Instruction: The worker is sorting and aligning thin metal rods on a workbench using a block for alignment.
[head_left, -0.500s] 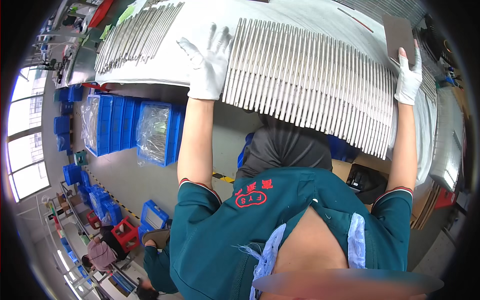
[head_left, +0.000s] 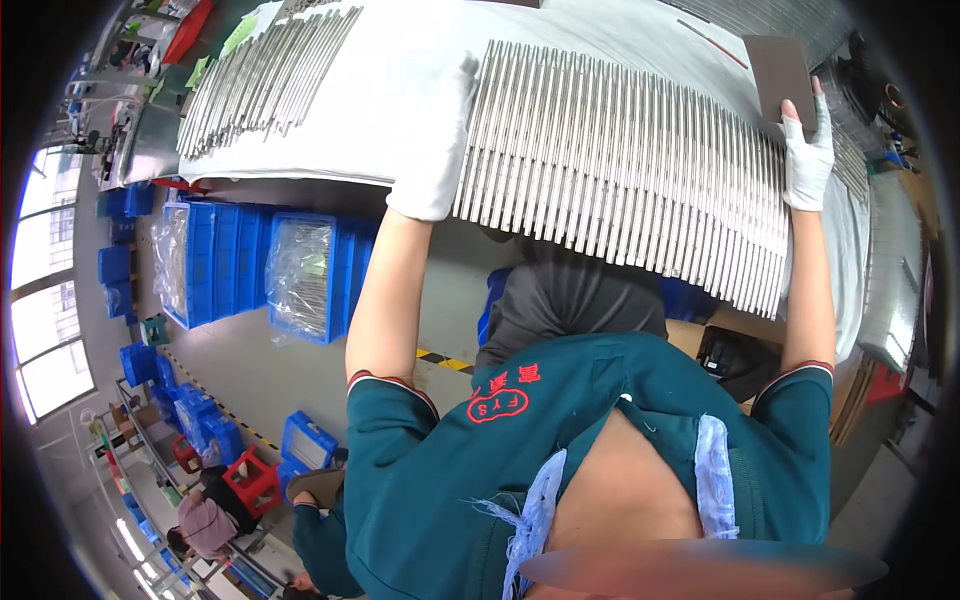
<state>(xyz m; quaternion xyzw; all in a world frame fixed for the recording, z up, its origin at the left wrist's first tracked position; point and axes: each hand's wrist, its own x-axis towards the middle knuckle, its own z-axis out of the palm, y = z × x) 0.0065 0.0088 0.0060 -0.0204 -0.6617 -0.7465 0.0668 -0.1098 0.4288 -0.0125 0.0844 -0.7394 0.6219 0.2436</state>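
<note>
Turned edge-on, our left hand (head_left: 438, 150), open and empty, meets metal rods (head_left: 620, 160); right hand (head_left: 808, 160) closed on brown board (head_left: 780, 75); row now between hands.

At the near edge of the worktop (head_left: 320, 157), the left hand (head_left: 430, 150) fades into glare, its fingers hard to tell apart. The right hand (head_left: 808, 160) hides part of the board's (head_left: 778, 75) near end. The picture's top edge crops the worktop's far side.

I count two white gloves (head_left: 808, 165), one brown board (head_left: 778, 70), one thin red stick (head_left: 712, 44) and dozens of metal rods (head_left: 620, 150) — too closely set for an exact figure.
</note>
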